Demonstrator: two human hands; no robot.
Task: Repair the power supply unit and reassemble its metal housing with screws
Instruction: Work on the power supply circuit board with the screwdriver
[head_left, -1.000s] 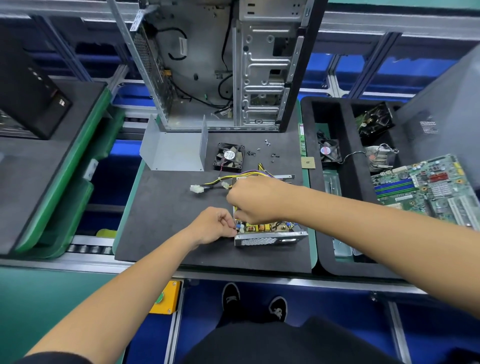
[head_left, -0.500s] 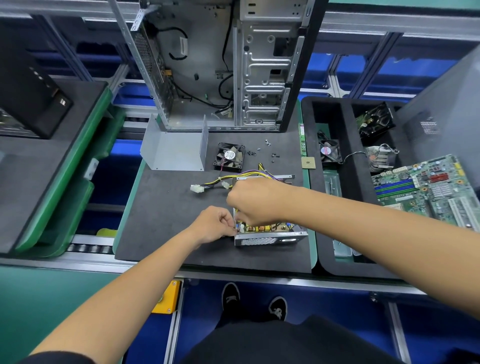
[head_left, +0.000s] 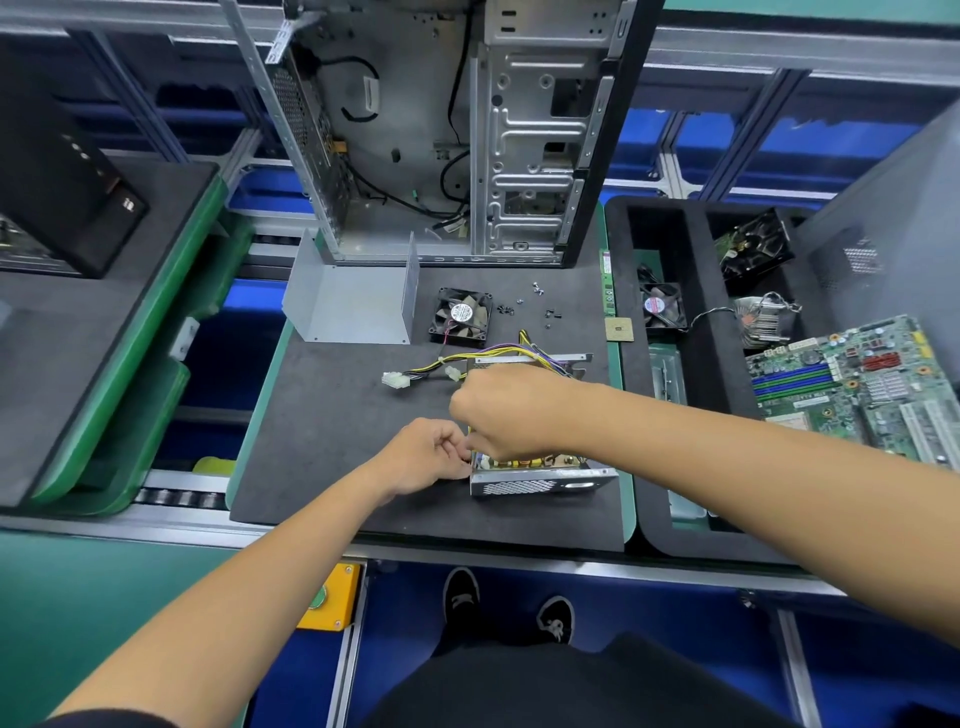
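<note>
Head view: an opened silver metal power supply unit (head_left: 540, 480) with a perforated front is seen on the dark foam mat (head_left: 332, 457). Its left corner is pinched by the left hand (head_left: 428, 457); the right hand (head_left: 506, 410) is curled over its top, contents hidden.

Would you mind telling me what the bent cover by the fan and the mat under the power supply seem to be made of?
The cover looks like thin sheet metal, matte grey, with crisp folded walls. The mat looks like dark foam or rubber, judging by its dull, grainy surface; which of the two I cannot tell.
</note>
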